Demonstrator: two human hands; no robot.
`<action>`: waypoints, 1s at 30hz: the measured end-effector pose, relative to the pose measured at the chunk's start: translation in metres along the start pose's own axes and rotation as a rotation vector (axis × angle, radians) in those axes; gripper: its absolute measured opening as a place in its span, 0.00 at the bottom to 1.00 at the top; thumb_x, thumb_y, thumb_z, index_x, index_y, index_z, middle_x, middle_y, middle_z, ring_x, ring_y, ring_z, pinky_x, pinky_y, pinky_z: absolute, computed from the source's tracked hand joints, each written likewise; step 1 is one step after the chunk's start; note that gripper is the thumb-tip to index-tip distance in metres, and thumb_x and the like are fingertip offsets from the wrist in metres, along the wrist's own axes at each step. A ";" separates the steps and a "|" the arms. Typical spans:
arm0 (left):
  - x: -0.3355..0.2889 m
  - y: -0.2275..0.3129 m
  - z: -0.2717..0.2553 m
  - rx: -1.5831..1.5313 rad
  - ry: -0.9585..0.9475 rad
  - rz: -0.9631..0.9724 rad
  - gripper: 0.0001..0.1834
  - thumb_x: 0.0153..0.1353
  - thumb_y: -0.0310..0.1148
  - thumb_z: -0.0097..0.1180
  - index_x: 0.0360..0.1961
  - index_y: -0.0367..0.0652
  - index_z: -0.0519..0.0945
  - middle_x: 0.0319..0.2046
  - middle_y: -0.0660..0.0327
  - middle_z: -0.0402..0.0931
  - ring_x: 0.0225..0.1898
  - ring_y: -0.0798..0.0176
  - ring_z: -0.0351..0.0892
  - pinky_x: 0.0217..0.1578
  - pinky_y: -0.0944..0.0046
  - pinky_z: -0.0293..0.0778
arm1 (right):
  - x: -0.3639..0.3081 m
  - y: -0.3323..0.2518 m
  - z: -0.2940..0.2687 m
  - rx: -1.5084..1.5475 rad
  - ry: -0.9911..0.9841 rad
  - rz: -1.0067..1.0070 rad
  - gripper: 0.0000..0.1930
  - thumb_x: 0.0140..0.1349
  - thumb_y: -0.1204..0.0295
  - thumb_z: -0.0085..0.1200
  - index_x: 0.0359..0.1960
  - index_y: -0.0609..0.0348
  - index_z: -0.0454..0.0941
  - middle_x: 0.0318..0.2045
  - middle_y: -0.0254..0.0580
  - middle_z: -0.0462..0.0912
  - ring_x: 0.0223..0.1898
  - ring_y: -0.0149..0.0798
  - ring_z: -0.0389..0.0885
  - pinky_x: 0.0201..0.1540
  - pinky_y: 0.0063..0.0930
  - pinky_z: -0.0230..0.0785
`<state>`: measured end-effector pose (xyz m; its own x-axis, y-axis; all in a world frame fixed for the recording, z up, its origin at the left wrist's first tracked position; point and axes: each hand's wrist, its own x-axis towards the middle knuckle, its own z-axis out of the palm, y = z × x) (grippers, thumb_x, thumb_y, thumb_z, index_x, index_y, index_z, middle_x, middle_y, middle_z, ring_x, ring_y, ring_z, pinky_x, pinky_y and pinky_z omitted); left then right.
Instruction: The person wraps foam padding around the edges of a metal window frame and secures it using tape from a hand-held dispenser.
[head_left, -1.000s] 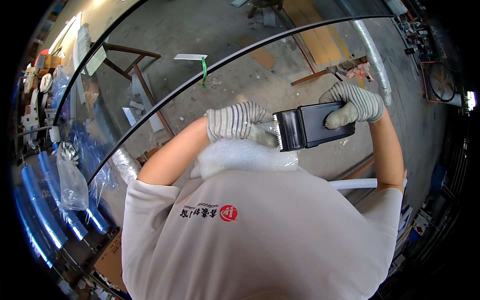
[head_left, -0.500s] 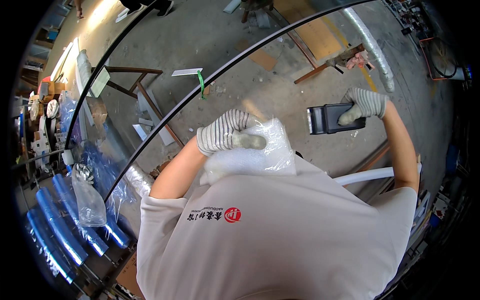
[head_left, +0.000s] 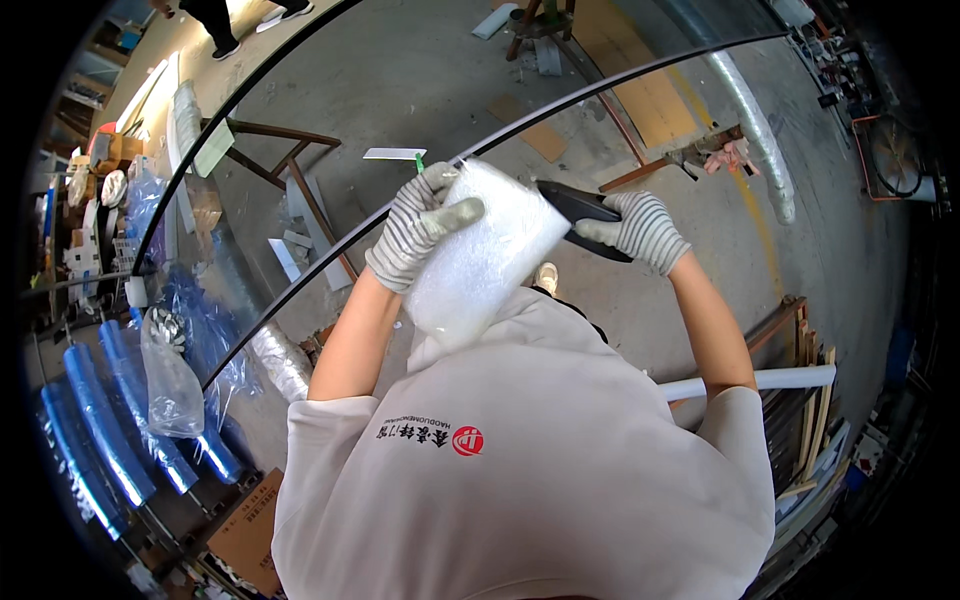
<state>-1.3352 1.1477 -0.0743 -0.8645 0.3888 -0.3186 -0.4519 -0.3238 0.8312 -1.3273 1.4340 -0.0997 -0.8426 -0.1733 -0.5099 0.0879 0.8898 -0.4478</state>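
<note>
My left hand (head_left: 415, 225), in a grey striped glove, grips a whitish, translucent bundle of plastic wrap (head_left: 490, 250) by its upper left side, thumb lying on top. The bundle is tilted in front of my chest. My right hand (head_left: 640, 230), gloved alike, is closed round a black handheld tool (head_left: 585, 215). Its kind is unclear; seen from the side now, it has two dark arms with a gap between. The tool's front is against or just behind the bundle's right edge; I cannot tell if they touch.
A long, thin black-edged strip (head_left: 560, 95) curves across just beyond my hands, a white tag (head_left: 395, 154) near it. Blue film-covered rollers (head_left: 110, 440) stand left. Wooden supports (head_left: 290, 150) and cardboard (head_left: 630, 70) lie farther off. A person's legs (head_left: 210, 25) show far left.
My right hand has brought the black tool left to the bundle and turned it side-on. My left hand has raised and tilted the bundle. The person at the far left has stepped further into view.
</note>
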 end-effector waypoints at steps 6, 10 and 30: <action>0.017 -0.037 -0.011 -0.001 0.164 0.126 0.36 0.42 0.36 0.69 0.52 0.35 0.68 0.41 0.56 0.76 0.44 0.63 0.75 0.47 0.62 0.72 | 0.072 -0.025 -0.013 -0.030 0.393 0.013 0.28 0.52 0.46 0.54 0.37 0.64 0.76 0.25 0.54 0.81 0.28 0.48 0.81 0.34 0.38 0.73; 0.004 -0.023 -0.015 -0.122 -0.018 -0.007 0.31 0.44 0.41 0.69 0.49 0.37 0.73 0.38 0.58 0.77 0.41 0.65 0.75 0.46 0.64 0.72 | 0.130 -0.070 -0.011 -0.575 0.395 -0.204 0.21 0.57 0.52 0.51 0.40 0.58 0.75 0.24 0.51 0.80 0.32 0.51 0.78 0.42 0.39 0.69; -0.026 -0.053 -0.046 0.605 0.473 0.538 0.13 0.52 0.33 0.62 0.39 0.42 0.82 0.39 0.60 0.69 0.42 0.64 0.69 0.43 0.66 0.68 | 0.027 -0.119 0.082 1.676 -0.053 -0.230 0.24 0.56 0.64 0.59 0.52 0.64 0.70 0.46 0.43 0.76 0.46 0.32 0.75 0.48 0.25 0.69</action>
<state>-1.2990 1.1147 -0.1308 -0.9837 -0.1173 0.1362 0.1114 0.1968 0.9741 -1.3167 1.2888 -0.1208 -0.9028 -0.2702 -0.3345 0.4298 -0.5412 -0.7227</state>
